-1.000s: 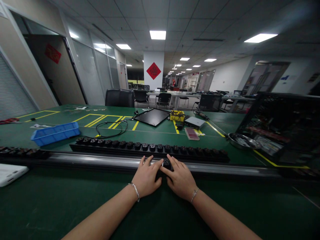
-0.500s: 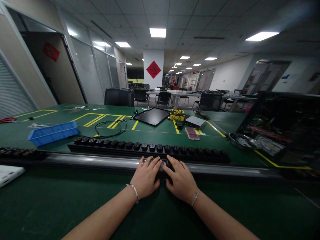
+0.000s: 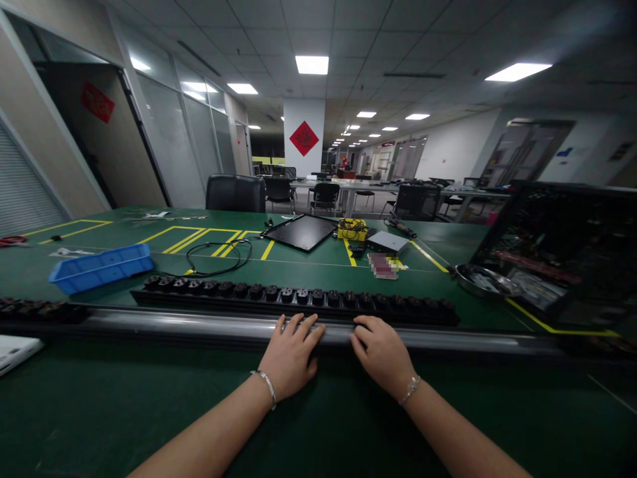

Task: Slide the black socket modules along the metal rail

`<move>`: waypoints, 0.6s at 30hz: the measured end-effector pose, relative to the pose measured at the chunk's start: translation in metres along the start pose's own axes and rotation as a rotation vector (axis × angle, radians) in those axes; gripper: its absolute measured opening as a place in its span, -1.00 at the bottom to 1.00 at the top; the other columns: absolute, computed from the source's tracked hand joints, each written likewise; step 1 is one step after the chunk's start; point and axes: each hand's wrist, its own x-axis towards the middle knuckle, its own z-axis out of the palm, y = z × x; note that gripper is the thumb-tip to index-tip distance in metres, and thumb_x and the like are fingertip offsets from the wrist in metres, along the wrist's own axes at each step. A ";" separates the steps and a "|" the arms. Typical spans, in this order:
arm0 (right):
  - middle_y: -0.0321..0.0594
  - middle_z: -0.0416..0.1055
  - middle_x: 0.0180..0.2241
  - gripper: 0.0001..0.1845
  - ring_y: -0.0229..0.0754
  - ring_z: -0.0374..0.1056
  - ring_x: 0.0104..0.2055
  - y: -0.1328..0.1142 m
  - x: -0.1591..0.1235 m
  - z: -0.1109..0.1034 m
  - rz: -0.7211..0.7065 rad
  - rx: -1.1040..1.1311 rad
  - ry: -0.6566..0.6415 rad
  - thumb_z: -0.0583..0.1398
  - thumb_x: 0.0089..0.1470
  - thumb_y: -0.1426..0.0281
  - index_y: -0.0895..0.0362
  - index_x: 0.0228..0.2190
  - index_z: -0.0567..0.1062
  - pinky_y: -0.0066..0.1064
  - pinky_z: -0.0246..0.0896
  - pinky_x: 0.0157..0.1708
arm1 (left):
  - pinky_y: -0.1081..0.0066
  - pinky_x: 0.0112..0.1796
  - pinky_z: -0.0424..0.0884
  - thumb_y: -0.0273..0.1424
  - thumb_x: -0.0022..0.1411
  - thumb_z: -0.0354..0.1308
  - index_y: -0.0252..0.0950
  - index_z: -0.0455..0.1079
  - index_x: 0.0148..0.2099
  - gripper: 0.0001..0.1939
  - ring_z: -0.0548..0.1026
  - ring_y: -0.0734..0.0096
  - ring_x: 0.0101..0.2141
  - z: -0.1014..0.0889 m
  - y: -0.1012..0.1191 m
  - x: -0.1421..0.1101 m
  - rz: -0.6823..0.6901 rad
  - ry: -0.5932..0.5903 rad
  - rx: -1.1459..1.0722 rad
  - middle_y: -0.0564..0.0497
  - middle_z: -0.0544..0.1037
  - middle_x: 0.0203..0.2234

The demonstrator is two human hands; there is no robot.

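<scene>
A long black strip with a shiny metal face lies across the green table in front of me. My left hand rests flat over its middle, fingers spread and fingertips on the metal. To the right, my right hand is at the same strip with its fingers curled and the thumb tucked close to them. Whatever those fingers hold, if anything, is hidden. Just behind runs a second black strip with a row of dark round-topped sockets along it.
A blue plastic bin stands at the left, near a looped black cable. Farther back lie a flat black panel, a yellow box with cables and a grey box. A metal bowl is by an open computer case on the right.
My right hand has moved right along the metal strip, away from my left hand, and its fingers have curled in. My left hand stays put, with its fingers a little more spread.
</scene>
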 end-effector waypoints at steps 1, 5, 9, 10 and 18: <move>-0.16 0.33 -0.16 -0.78 -0.16 0.22 -0.10 0.003 0.000 -0.001 0.030 0.007 -0.016 0.03 0.13 0.40 0.14 -0.40 0.47 -0.32 0.13 -0.06 | -0.09 0.09 -0.03 -0.33 0.08 0.08 -0.06 0.14 0.16 -0.44 0.13 0.05 0.11 0.000 0.000 0.000 -0.001 0.002 -0.001 0.00 0.18 0.16; -0.25 0.33 -0.19 -0.79 -0.22 0.24 -0.13 0.007 0.003 -0.007 0.133 0.088 -0.066 0.05 0.07 0.48 0.09 -0.26 0.43 -0.41 0.16 -0.12 | -0.08 0.09 -0.01 -0.34 0.08 0.08 -0.07 0.14 0.16 -0.44 0.13 0.06 0.10 -0.002 0.000 0.000 -0.003 0.003 0.000 0.01 0.18 0.17; -0.22 0.29 -0.17 -0.76 -0.21 0.23 -0.12 0.006 0.004 -0.009 0.223 0.115 -0.030 0.09 0.00 0.51 0.11 -0.23 0.39 -0.41 0.15 -0.12 | -0.08 0.09 0.00 -0.35 0.08 0.08 -0.06 0.15 0.16 -0.44 0.14 0.06 0.10 -0.003 0.000 -0.001 0.002 0.004 0.003 -0.01 0.19 0.16; -0.21 0.28 -0.17 -0.79 -0.20 0.23 -0.13 0.006 0.005 -0.009 0.240 0.104 -0.024 0.10 -0.01 0.50 0.11 -0.26 0.39 -0.40 0.15 -0.12 | -0.08 0.09 0.00 -0.35 0.08 0.09 -0.06 0.16 0.16 -0.45 0.14 0.06 0.10 -0.003 0.000 0.000 0.001 0.006 0.004 -0.01 0.19 0.16; -0.24 0.26 -0.27 -0.89 -0.19 0.25 -0.23 0.009 0.005 -0.019 0.265 -0.006 -0.110 0.16 0.01 0.44 0.08 -0.33 0.40 -0.41 0.15 -0.26 | -0.08 0.09 0.00 -0.37 0.08 0.08 -0.05 0.17 0.15 -0.46 0.14 0.07 0.11 -0.002 0.001 0.000 -0.003 0.018 -0.009 0.01 0.20 0.16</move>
